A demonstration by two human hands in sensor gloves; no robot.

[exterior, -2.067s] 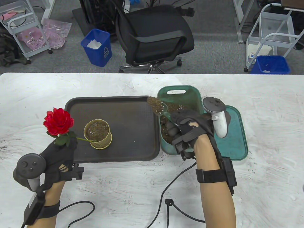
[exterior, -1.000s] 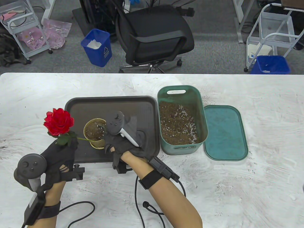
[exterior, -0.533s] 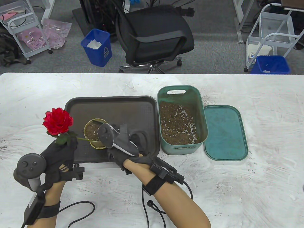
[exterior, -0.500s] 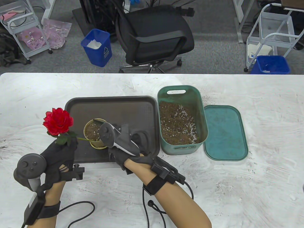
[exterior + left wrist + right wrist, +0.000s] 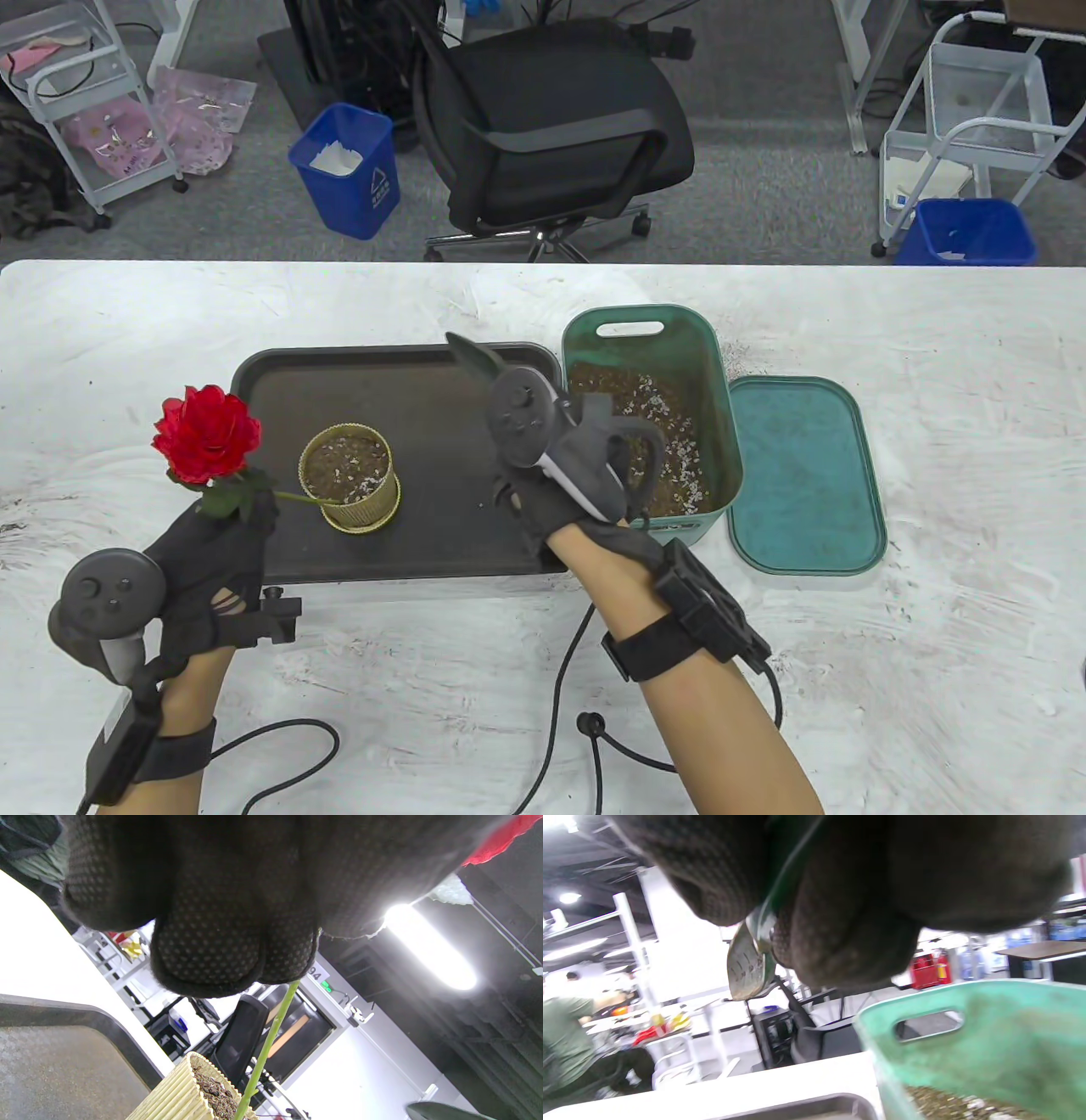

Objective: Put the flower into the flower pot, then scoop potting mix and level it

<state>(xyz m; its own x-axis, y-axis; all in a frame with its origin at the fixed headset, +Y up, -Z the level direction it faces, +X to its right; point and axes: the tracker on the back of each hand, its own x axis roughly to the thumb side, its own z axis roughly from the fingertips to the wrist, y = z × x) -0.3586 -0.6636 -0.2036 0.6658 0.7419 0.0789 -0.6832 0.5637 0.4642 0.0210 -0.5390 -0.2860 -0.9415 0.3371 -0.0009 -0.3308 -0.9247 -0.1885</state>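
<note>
One flower [image 5: 206, 435], one flower pot [image 5: 349, 480], one scoop [image 5: 472, 357].

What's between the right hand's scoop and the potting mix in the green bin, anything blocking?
Nothing visible. The right hand holds the scoop raised at the bin's left rim, above the tray's far right corner. The bin is open, its lid lying flat to its right, and the potting mix is exposed.
</note>
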